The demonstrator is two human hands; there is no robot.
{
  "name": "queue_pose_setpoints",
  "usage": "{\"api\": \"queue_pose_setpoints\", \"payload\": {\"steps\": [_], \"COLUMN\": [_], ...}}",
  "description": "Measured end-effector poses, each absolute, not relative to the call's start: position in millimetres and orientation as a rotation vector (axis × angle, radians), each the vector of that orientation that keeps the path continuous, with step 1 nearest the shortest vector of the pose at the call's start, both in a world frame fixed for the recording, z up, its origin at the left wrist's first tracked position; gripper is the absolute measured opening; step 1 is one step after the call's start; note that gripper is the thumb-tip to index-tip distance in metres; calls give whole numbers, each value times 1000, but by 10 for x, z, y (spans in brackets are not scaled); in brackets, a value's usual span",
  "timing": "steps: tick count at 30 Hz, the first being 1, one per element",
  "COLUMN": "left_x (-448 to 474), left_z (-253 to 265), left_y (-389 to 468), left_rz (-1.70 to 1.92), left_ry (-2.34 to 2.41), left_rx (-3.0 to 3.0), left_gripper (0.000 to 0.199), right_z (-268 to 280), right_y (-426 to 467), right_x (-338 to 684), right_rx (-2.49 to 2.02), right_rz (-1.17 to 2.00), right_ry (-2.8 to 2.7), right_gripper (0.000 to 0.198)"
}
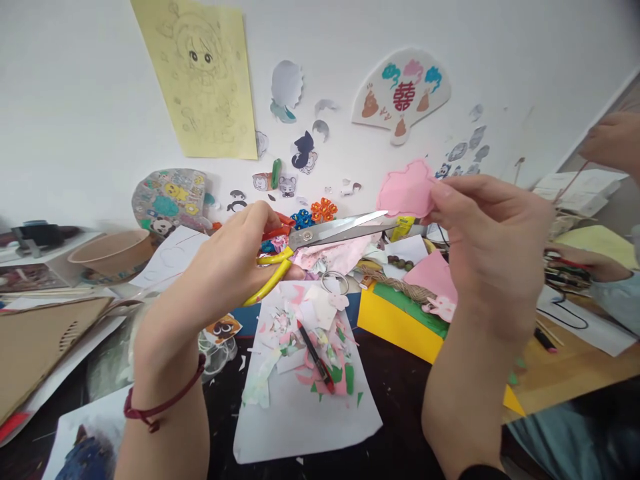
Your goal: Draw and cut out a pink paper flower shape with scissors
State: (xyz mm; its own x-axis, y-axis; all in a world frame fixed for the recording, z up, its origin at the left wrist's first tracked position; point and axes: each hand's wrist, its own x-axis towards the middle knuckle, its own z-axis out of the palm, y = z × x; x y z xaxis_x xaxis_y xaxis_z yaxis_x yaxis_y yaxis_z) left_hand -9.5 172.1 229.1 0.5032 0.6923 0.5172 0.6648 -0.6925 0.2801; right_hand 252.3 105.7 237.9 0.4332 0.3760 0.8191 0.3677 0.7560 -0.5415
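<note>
My left hand (243, 250) is wrapped round the handles of a pair of scissors (327, 232), one handle red and one yellow. The blades point right and stand slightly apart, their tips just below a pink cutout (404, 191) with a wavy edge. My right hand (493, 230) pinches that cutout at its right edge with thumb and fingertips. Below the hands lies a white sheet (310, 433), strewn with pink, green and white scraps and a dark pen with red ends (315, 355).
A yellow sheet (403, 321), a green sheet and pink paper (434, 275) lie on the right. On the left are a brown bowl (113, 252) and cardboard (40, 347). Another person's hands (617, 143) are at the far right. Drawings and a painted fan (403, 93) hang on the wall.
</note>
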Motion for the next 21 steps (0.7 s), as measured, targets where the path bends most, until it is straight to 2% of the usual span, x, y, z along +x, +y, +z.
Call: {"api": "queue_pose_setpoints", "payload": {"steps": [13, 21], "left_x": [-42, -42], "left_z": [2336, 2342], "left_y": [1669, 1670], "left_rz": [987, 1021], "left_ry": [1226, 1262], "left_rx": [2744, 2703], "left_gripper": [37, 41], "right_z": [2394, 2390], "right_y": [1045, 1042], "right_x": [2397, 2387], "right_rx": [-743, -744], "right_rz": [40, 17], "right_ry": [-1187, -1179], "right_gripper": [8, 11]}}
